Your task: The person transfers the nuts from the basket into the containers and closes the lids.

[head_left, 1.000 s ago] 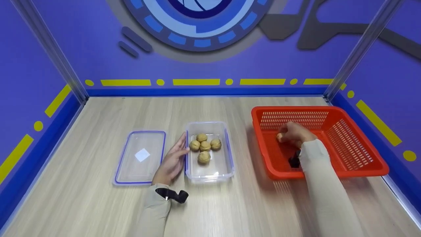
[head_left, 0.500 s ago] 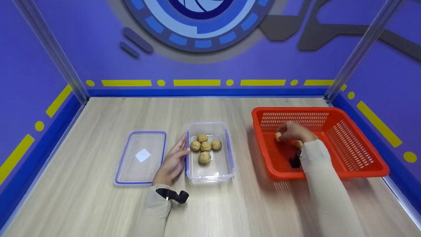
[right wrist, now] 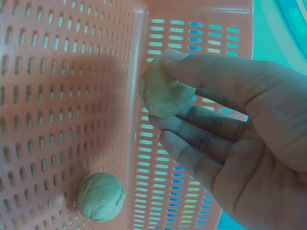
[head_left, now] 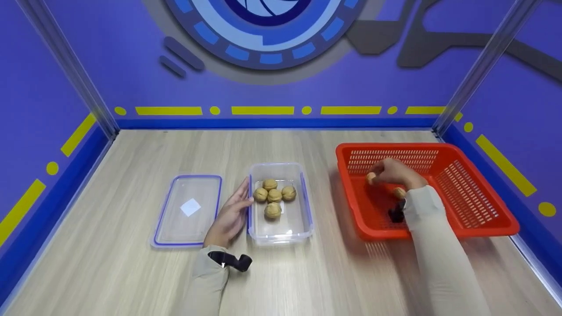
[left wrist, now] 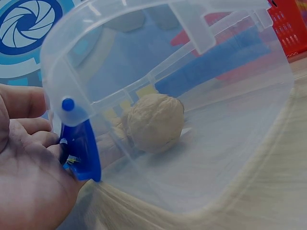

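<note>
Inside the red basket, my right hand pinches a walnut between thumb and fingers, raised off the basket floor in the right wrist view. Another walnut lies on that floor below the hand. My left hand rests against the left side of a clear plastic container, fingers mostly straight along its wall. Several walnuts sit in the container, grouped toward its back and left. In the left wrist view, one walnut shows through the clear wall, next to a blue clip.
A clear lid with a blue seal and a white square sticker lies flat left of the container. Wood-grain table lies between container and basket. Blue-purple panels wall the back and sides.
My right hand has risen slightly and shifted a little right with the walnut in its fingers. More of the walnut on the basket floor shows now. My left hand stays where it was.
</note>
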{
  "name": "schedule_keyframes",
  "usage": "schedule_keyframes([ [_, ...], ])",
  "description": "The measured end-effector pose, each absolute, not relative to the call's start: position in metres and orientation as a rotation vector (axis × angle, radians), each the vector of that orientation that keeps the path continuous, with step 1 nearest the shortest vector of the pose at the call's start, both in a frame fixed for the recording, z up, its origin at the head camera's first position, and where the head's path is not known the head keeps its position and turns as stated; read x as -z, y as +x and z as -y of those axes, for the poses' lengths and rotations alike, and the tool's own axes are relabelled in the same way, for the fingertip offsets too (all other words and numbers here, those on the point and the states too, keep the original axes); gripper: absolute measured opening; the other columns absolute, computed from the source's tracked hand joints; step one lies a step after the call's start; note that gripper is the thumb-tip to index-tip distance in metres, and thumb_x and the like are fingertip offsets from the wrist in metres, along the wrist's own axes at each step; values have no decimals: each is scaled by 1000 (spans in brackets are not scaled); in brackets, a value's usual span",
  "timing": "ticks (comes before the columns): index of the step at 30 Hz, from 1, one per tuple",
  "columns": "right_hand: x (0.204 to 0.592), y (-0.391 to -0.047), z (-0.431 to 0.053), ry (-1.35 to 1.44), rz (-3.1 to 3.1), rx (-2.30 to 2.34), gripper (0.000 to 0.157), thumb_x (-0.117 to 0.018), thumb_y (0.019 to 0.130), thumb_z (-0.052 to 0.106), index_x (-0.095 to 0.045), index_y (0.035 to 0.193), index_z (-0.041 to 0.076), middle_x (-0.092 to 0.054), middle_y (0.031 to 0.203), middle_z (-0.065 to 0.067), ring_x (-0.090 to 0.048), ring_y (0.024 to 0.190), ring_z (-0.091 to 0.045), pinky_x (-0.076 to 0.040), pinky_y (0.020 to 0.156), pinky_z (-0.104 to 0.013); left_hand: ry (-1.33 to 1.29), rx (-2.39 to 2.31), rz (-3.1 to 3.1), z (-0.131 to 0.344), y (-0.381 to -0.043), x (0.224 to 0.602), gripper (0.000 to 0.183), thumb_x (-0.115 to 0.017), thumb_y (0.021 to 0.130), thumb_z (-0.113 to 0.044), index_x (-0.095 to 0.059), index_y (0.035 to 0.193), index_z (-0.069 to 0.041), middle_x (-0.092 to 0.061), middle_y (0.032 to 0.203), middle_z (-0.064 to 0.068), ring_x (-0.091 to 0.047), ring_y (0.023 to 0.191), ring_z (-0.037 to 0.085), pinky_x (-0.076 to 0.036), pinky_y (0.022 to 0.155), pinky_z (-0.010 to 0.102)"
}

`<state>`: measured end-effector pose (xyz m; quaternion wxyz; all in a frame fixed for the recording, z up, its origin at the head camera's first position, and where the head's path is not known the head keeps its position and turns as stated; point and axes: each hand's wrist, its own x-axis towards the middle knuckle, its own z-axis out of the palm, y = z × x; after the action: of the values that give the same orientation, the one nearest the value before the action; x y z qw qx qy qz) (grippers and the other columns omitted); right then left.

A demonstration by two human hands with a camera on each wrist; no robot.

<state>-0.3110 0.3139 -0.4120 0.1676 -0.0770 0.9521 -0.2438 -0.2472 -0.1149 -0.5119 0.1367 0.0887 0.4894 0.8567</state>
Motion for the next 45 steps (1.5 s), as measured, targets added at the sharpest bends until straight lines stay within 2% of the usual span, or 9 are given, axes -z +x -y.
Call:
schedule_keyframes([
  [8,402,-309,-314,-270,-2745,701,43,-69,86,17,-62,123,-2,-66,115,-22,-62,100,-31,-52,93,-53,257,-2483,-1408,115,-246,510,70,-34,93,11,-4,154,-5,9,162,8,11,149,23,6,123,35],
  [15,392,-305,-312,-280,-2750,709,42,-68,87,18,-62,124,-1,-67,115,-19,-62,95,-28,-54,91,-50,251,-2484,-1417,113,-246,510,70,-33,92,11,-2,154,-4,8,162,8,11,149,23,6,123,35],
  [20,387,-303,-310,-313,-2763,724,44,-68,88,18,-60,127,-1,-64,122,-21,-63,103,-32,-53,92,-52,258,-2483,-1409,114,-246,511,70,-33,92,11,-2,153,-4,9,162,9,11,149,24,7,123,35],
  [28,377,-301,-298,-307,-2787,697,43,-67,88,20,-61,127,3,-67,117,-16,-63,96,-25,-55,91,-48,268,-2488,-1397,114,-246,511,70,-33,92,11,-3,153,-4,8,162,9,11,149,23,6,123,35],
  [35,370,-301,-287,-380,-2815,685,41,-69,87,18,-63,125,4,-68,114,-14,-61,93,-25,-55,90,-48,252,-2492,-1403,114,-247,511,70,-34,92,11,-5,153,-4,7,162,8,10,149,23,6,123,35],
  [40,365,-300,-279,-445,-2840,674,41,-70,86,15,-64,124,1,-68,103,-13,-58,86,-24,-55,81,-39,257,-2485,-1417,114,-247,511,69,-34,92,11,-3,153,-3,8,162,9,11,149,23,7,122,35],
  [43,364,-301,-274,-476,-2845,677,40,-69,86,11,-63,123,-1,-66,96,-12,-56,83,-24,-52,74,-32,262,-2482,-1417,114,-247,511,70,-33,93,11,-2,153,-3,10,162,9,12,149,23,8,122,34],
  [45,364,-301,-270,-492,-2842,683,38,-68,86,10,-63,123,-1,-65,95,-12,-56,83,-24,-52,74,-31,260,-2484,-1415,114,-247,511,70,-33,93,11,-1,153,-3,10,162,9,12,149,23,8,122,34],
])
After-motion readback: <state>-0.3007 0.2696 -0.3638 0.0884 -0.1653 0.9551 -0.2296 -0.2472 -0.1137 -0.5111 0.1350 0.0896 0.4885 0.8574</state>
